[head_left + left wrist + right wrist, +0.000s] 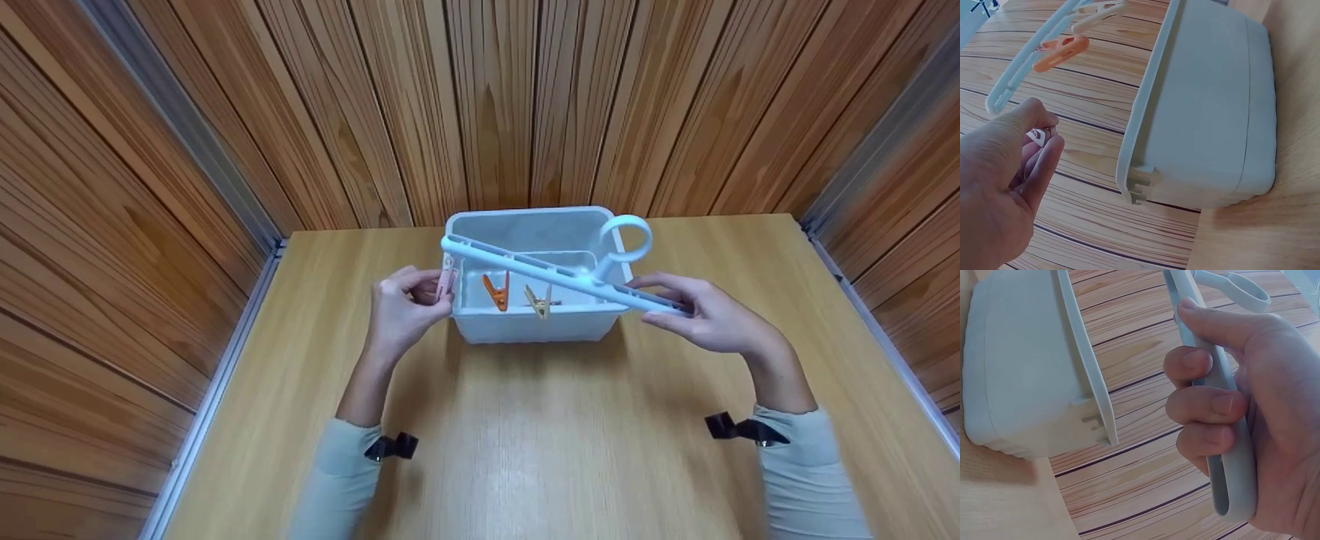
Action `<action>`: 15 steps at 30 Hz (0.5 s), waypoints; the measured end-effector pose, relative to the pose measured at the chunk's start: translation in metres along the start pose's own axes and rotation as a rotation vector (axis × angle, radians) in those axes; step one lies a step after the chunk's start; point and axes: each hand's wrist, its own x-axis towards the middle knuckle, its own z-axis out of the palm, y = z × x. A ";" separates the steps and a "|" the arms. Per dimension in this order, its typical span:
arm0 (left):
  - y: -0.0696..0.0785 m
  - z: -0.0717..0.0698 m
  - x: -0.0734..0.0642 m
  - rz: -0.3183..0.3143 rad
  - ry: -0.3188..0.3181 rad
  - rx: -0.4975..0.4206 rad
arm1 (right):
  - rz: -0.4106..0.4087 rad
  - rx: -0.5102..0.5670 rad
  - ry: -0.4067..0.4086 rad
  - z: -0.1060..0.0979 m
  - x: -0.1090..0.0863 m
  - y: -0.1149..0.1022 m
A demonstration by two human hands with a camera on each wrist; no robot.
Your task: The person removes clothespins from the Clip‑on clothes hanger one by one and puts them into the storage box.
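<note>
My right hand (701,311) grips one end of a light blue clip hanger (525,265), a slotted bar with a ring handle on top. In the right wrist view its fingers (1224,405) wrap round the bar. Tilted, the bar spans the space over a pale plastic bin (540,326), its left end higher. An orange clothespin (496,292) and a beige clothespin (538,301) hang from it. Just under the bar's left end, my left hand (405,311) pinches a pink clothespin (446,277), mostly covered by the fingers in the left wrist view.
The bin stands on a wooden table (510,450) near the back wall of wood panels (495,112). Something small lies inside the bin behind the beige clothespin, too hidden to tell. Metal rails run along both table sides.
</note>
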 end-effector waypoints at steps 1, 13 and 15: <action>-0.001 0.000 0.000 -0.005 -0.001 -0.002 | 0.001 0.002 0.001 0.000 0.000 0.000; -0.014 0.002 0.019 -0.003 -0.064 0.019 | 0.037 -0.039 0.051 0.006 -0.006 -0.004; -0.017 0.003 0.024 0.000 -0.085 0.018 | 0.036 -0.043 0.060 0.007 -0.007 -0.004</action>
